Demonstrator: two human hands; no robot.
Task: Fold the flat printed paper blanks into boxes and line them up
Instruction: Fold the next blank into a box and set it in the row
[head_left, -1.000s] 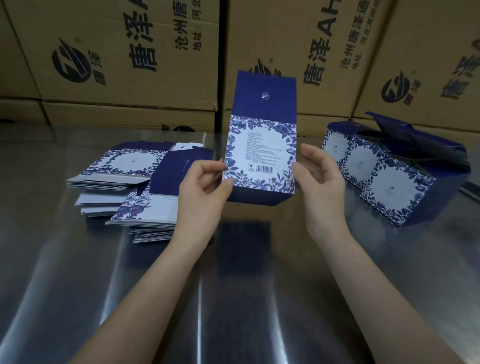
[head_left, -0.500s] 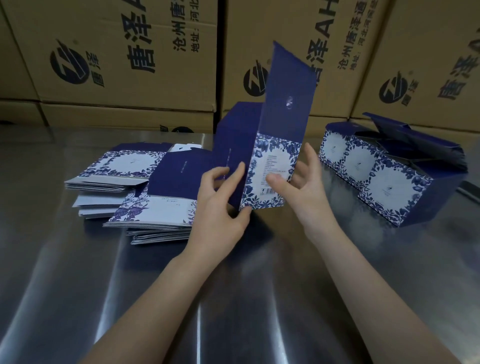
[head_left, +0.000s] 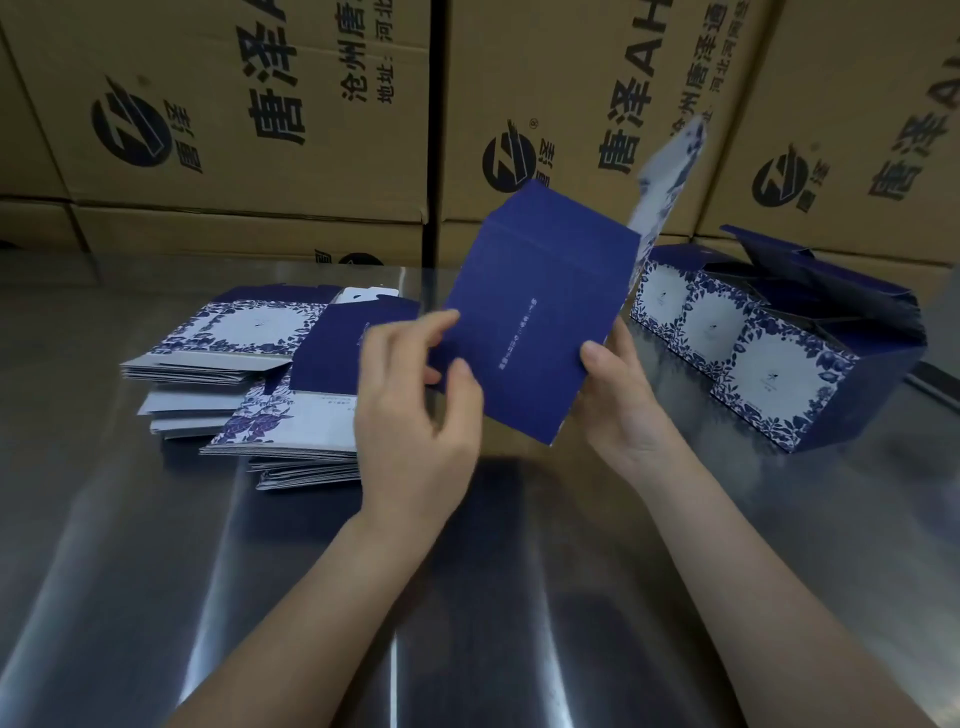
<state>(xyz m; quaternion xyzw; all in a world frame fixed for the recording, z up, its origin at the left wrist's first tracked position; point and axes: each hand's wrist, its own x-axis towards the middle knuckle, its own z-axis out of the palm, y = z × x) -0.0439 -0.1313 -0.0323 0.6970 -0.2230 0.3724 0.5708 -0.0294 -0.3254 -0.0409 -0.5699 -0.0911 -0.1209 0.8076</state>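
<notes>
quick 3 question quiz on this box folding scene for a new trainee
1. Multiple choice: which hand holds the blue box blank? A left only; B right only; C both.
2. Count: how many white floral fronts show in the row of folded boxes?
3. True or false: the stack of flat blanks lies to the left of that row.

Key: 1 C, the left hand and the right hand each grip an edge; 2 three; 3 true.
</notes>
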